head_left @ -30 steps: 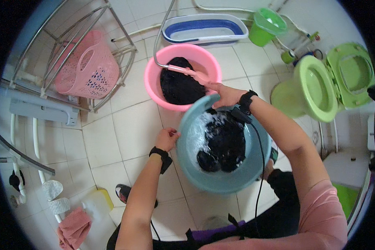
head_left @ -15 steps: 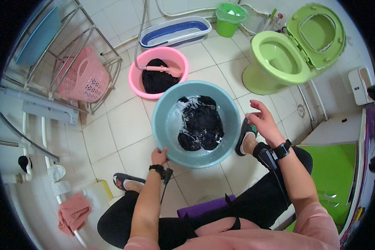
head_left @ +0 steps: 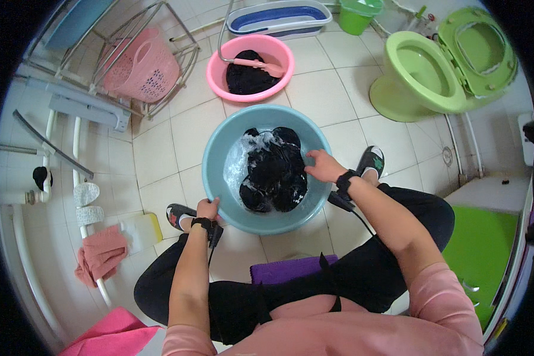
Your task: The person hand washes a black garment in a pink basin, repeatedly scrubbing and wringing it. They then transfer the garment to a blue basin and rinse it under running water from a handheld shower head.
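Observation:
A blue basin (head_left: 219,172) stands on the tiled floor between my feet, holding soapy water and dark clothes (head_left: 273,172). My left hand (head_left: 207,209) grips the basin's near left rim. My right hand (head_left: 321,165) reaches over the right rim and rests on the wet dark clothes, fingers spread. Both wrists wear black bands with cables. Behind the basin sits a pink basin (head_left: 282,77) with another dark garment (head_left: 246,74) and a pink shower head (head_left: 261,65) lying across it.
A green toilet (head_left: 421,77) stands at the right, a green bucket (head_left: 359,15) and a blue-and-white tub (head_left: 279,18) at the back. A pink laundry basket (head_left: 142,68) sits in a metal rack at the left. A pink cloth (head_left: 101,255) hangs lower left.
My right hand has come from beside the basin, near my foot, onto the clothes inside it. The view has shifted slightly; the left hand stays on the rim.

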Tool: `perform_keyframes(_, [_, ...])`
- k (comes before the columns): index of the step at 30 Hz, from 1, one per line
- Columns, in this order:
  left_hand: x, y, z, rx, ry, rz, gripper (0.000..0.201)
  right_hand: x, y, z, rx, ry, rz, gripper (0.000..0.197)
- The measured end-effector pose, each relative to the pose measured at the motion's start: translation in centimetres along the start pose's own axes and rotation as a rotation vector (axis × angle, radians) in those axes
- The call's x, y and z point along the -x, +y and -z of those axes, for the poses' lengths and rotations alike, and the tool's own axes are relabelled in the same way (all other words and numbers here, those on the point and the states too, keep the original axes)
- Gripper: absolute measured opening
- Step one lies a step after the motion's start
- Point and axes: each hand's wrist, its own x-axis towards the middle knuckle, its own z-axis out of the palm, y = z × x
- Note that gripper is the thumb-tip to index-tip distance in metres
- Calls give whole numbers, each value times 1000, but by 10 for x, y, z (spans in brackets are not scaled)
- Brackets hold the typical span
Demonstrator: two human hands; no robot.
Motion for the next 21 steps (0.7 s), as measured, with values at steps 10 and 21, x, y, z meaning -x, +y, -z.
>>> perform_keyframes(10, [195,157,132,453,25,-385,76,-121,-27,-85,337,-97,41,103])
perform_keyframes(21, [204,237,196,848,212,-628,60,-135,-45,-179,145,-494,-71,89])
